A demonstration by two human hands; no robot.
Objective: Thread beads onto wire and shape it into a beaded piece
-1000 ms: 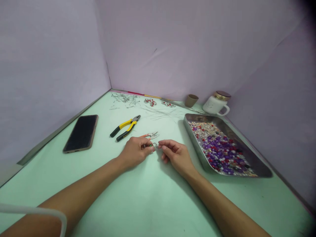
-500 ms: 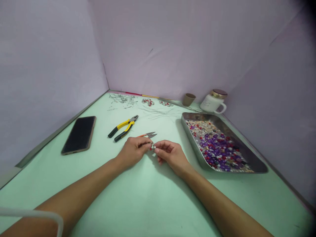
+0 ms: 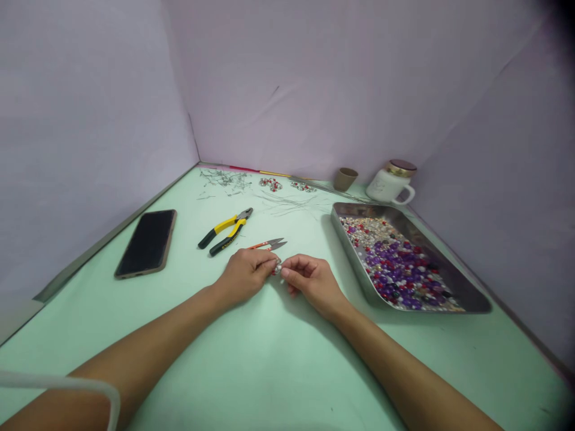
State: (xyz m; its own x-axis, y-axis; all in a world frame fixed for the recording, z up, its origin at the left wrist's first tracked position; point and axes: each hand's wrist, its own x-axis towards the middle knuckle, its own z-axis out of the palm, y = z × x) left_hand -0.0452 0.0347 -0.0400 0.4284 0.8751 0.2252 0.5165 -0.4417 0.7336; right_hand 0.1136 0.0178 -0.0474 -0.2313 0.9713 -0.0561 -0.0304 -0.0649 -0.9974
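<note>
Over the middle of the table, my left hand point(image 3: 246, 272) pinches a small cluster of red and silvery-white beads point(image 3: 277, 267) between thumb and forefinger. My right hand point(image 3: 312, 282) is closed in a pinch at the right edge of the cluster, thumb against forefinger. Whatever lies between those right fingertips is too small to make out. Just behind my left hand lie orange-handled thread snips point(image 3: 272, 244), blades pointing right, handles partly hidden. Farther left, yellow-and-black pliers point(image 3: 226, 231) rest on the table with their handles apart.
A metal tray point(image 3: 359, 269) of purple, red and pale beads stands at right. Behind it are a lidded white mug point(image 3: 390, 184) and a brown cup point(image 3: 345, 179). Beaded pieces point(image 3: 271, 184), loose wires point(image 3: 287, 205) and wire bits point(image 3: 224, 179) lie at the back; a phone point(image 3: 147, 243) lies left.
The bead cluster has turned slightly in my left fingers, and its red bead shows less. My hands stay almost in place, and the view has shifted a little.
</note>
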